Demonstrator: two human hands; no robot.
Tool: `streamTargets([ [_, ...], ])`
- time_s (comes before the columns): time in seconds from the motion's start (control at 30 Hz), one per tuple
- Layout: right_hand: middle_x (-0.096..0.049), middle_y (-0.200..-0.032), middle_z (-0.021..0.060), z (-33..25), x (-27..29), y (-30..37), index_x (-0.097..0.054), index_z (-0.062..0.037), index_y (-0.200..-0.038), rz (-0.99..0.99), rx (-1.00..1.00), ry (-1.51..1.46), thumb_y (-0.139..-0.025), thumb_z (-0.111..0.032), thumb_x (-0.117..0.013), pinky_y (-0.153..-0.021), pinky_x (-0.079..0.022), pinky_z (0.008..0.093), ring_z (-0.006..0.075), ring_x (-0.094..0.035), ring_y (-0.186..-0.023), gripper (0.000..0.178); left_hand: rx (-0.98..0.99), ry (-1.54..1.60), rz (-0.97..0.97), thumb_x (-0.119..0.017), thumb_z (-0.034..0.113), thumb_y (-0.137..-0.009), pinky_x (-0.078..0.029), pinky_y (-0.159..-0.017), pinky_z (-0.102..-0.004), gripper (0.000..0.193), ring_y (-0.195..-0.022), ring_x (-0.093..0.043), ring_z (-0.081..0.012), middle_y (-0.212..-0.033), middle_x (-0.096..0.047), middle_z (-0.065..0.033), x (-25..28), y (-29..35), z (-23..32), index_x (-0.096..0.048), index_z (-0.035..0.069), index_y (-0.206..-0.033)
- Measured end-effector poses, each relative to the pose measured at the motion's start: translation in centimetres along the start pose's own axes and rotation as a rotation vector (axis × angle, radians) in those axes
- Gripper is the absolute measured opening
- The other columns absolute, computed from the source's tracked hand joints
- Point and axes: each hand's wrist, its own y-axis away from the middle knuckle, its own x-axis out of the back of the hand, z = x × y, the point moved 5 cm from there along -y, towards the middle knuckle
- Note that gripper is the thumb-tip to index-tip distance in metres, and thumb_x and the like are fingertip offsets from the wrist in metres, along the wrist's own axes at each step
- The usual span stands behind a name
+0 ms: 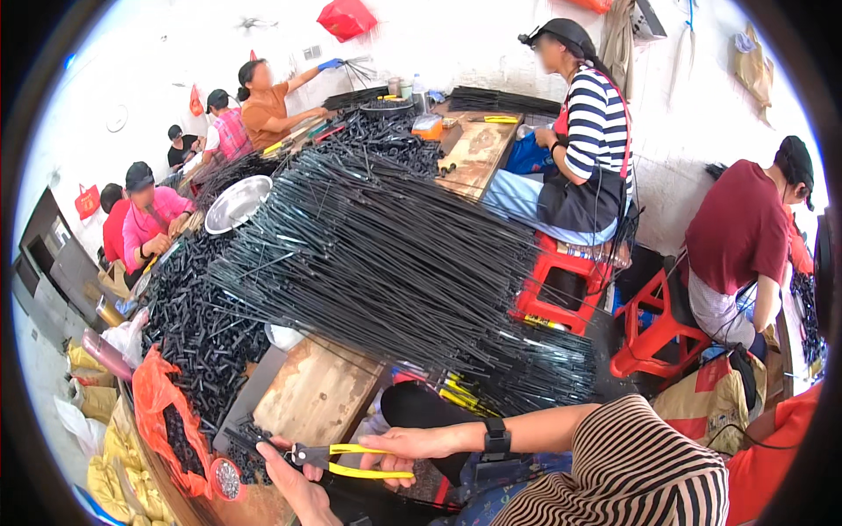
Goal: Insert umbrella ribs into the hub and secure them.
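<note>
My right hand, coming from the lower right in a striped sleeve with a dark watch at the wrist, is closed round the yellow handles of a pair of pliers. The handles stand somewhat apart. My left hand is at the lower edge, its thumb and fingers pinching a small dark part beside the pliers' jaws. The jaws touch or nearly touch the left fingers; what lies between them is too small to tell. Just beyond the hands is a bare wooden board on the bench.
A large heap of long black rods covers the bench middle. Short black parts are piled at the left, near a metal bowl, an orange bag and a red cup of small metal pieces. Several people sit round about; red stools stand at right.
</note>
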Motion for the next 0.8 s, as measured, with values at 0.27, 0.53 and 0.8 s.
streamTargets([
  [0.27, -0.06, -0.07, 0.0096, 0.7, -1.0, 1.6, -0.05, -0.004, -0.116, -0.137, -0.191, -0.254, -0.089, -0.07, -0.033, -0.049, -0.048, 0.0266, 0.0157, -0.059, -0.054, 0.074, 0.024, -0.037, -0.016, -0.046, 0.055, -0.093, -0.025, -0.035, -0.0225, 0.044, -0.038, -0.036, -0.0079, -0.058, -0.044, -0.0004, -0.7, 1.3, 0.8, -0.044, 0.012, -0.087],
  [0.53, -0.063, -0.079, 0.0096, -1.3, -1.5, 2.9, -0.049, -0.0008, -0.121, -0.253, -0.133, -0.152, -0.095, -0.062, -0.027, -0.058, -0.05, 0.0263, 0.0155, -0.061, -0.063, 0.07, -0.02, -0.1, -0.003, -0.05, 0.056, -0.091, -0.022, -0.035, -0.0205, 0.042, -0.037, -0.034, -0.0041, -0.058, -0.046, 0.0039, -1.3, 2.2, 1.3, -0.05, 0.014, -0.086],
  [0.8, -0.066, -0.084, 0.0083, -3.5, -2.5, 3.3, -0.047, 0.0014, -0.119, -0.178, -0.084, 0.277, -0.082, -0.024, -0.072, -0.056, -0.05, 0.0253, 0.0111, -0.061, -0.062, 0.051, 0.003, -0.046, 0.016, -0.047, 0.048, -0.095, -0.027, -0.034, -0.0213, 0.04, -0.038, -0.038, -0.0074, -0.056, -0.045, -0.0001, -1.2, 3.0, 1.7, -0.047, 0.01, -0.081],
])
